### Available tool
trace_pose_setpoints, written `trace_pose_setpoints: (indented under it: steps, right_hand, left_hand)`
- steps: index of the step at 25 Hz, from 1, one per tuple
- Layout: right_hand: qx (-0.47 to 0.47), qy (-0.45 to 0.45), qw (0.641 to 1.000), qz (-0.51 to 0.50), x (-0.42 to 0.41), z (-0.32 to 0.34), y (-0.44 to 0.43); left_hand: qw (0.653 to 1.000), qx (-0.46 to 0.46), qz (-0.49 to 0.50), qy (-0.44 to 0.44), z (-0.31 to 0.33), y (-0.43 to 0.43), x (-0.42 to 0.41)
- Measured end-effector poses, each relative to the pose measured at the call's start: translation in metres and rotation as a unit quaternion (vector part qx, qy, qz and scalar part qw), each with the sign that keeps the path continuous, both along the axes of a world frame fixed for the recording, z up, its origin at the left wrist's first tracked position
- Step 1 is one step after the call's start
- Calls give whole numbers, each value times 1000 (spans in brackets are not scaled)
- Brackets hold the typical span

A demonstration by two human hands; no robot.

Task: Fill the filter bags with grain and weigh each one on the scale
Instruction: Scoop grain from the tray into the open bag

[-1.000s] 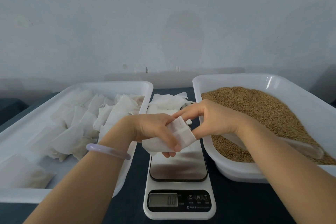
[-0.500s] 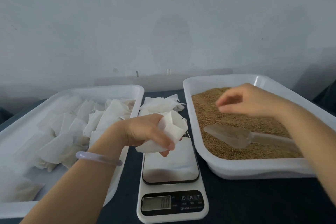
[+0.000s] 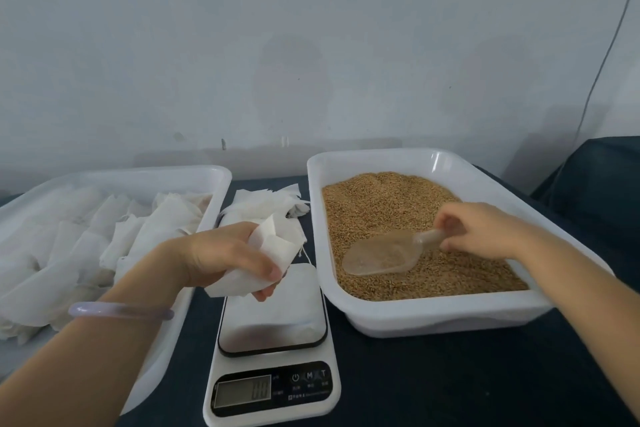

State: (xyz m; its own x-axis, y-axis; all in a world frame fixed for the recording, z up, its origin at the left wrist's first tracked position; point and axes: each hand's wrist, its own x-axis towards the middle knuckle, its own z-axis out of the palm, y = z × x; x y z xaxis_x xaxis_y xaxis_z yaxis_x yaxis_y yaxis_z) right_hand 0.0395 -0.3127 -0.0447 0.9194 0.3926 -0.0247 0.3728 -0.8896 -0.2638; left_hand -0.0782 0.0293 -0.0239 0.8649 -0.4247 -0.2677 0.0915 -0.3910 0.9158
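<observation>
My left hand (image 3: 228,255) grips an opened white filter bag (image 3: 273,253) above the far end of the digital scale (image 3: 273,354), whose display reads zero. My right hand (image 3: 479,230) holds the handle of a clear plastic scoop (image 3: 384,255) that lies on the brown grain (image 3: 398,211) in the white tray (image 3: 443,314) on the right. A loose pile of empty filter bags (image 3: 266,203) lies behind the scale.
A second white tray (image 3: 207,180) on the left holds several white filter bags (image 3: 104,239). Everything sits on a dark tabletop (image 3: 450,385) against a pale wall. A dark object (image 3: 599,170) stands at the far right.
My right hand let go of the bag, moved right over the grain tray and took the scoop's handle. The left hand kept the bag above the scale.
</observation>
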Motion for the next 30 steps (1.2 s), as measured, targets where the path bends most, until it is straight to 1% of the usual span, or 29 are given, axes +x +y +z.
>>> trace_pose_setpoints:
  steps: [2,3,4,6,9,11,14,16,18,19,21,23,25,28,30]
  right_hand:
    - [-9,-85,996,-2,-1,2,-2]
    - [-7,-102,995,2,-1,3,-3]
    - [4,-99,995,9,-2,3,-4]
    - [28,-71,996,40,-4,4,-2]
    - [30,-40,995,86,-4,1,5]
    - [41,-11,995,85,-3,-1,2]
    - [84,76,989,98,-2,-4,-5]
    - [99,113,984,101,-2,-5,-7]
    - [108,125,982,89,-1,-4,-9]
    - [123,124,982,77,-1,-3,-10]
    - [164,111,979,48,-1,-2,-15]
    - [202,92,975,22,-1,-1,-19]
    - [231,63,971,-8,-2,0,-22]
    - [215,0,976,-38,0,0,-26]
    - [204,-22,978,-47,2,0,-29]
  left_hand:
    - [1000,-4,2,-3,0,-1,0]
    - [1000,-8,2,-3,0,-1,0]
    - [1000,-10,0,-3,0,-2,1]
    - [1000,-12,-2,-3,0,-3,1]
    - [1000,-10,7,-3,0,-3,1]
    - [1000,-2,12,-3,0,-2,1]
    - [999,3,29,-18,0,-4,1]
    - [998,-10,46,-42,3,-8,0]
    - [994,-43,63,-74,10,-18,1]
    - [991,-49,77,-98,14,-26,3]
    - [980,-23,126,-154,20,-46,12]
    - [966,1,180,-185,20,-72,25]
    - [956,37,207,-207,14,-97,37]
    - [940,74,235,-234,-4,-113,51]
    - [933,92,255,-236,-16,-114,55]
